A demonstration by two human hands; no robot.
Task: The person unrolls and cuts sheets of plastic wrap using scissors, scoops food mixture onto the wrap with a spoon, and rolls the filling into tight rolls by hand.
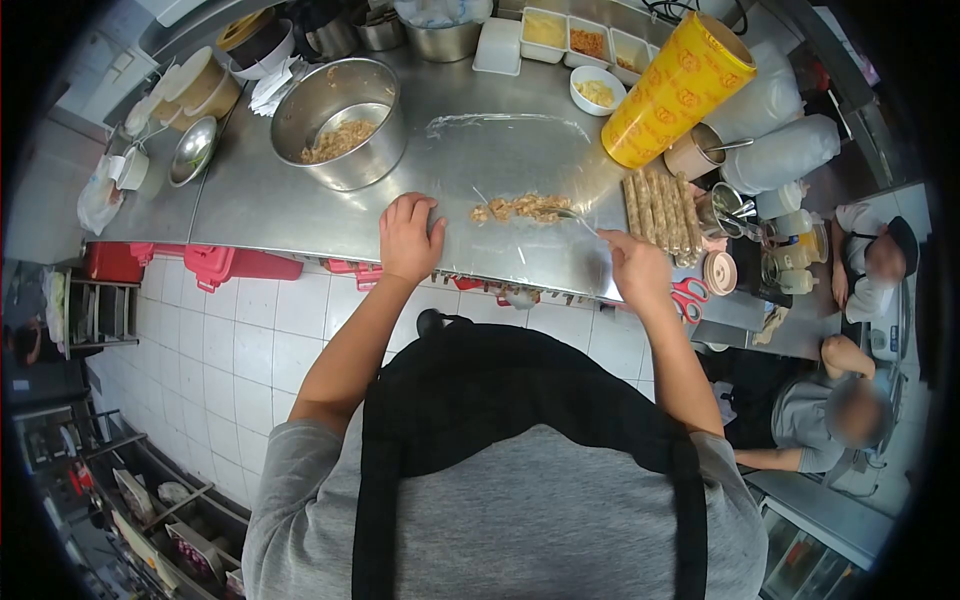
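My left hand (408, 236) lies on the front edge of the steel counter (480, 250), fingers laid on the metal and thumb apart, holding nothing. In my right hand (636, 264) is the handle of a spoon (580, 220), whose bowl touches a line of chopped filling (520, 208) on the counter. A sheet of clear film seems to lie under the filling. Behind my left hand stands a large steel pot (340, 125) with more filling (340, 141) in it. Several wrapped rolls (662, 215) lie side by side beyond my right hand.
A tall yellow roll of film (680, 90) stands at the back right, near a white bowl (597, 91) and trays of ingredients (543, 34). Red-handled scissors (689, 299) lie by my right wrist. Two other people (880, 255) (815, 415) are at the far right.
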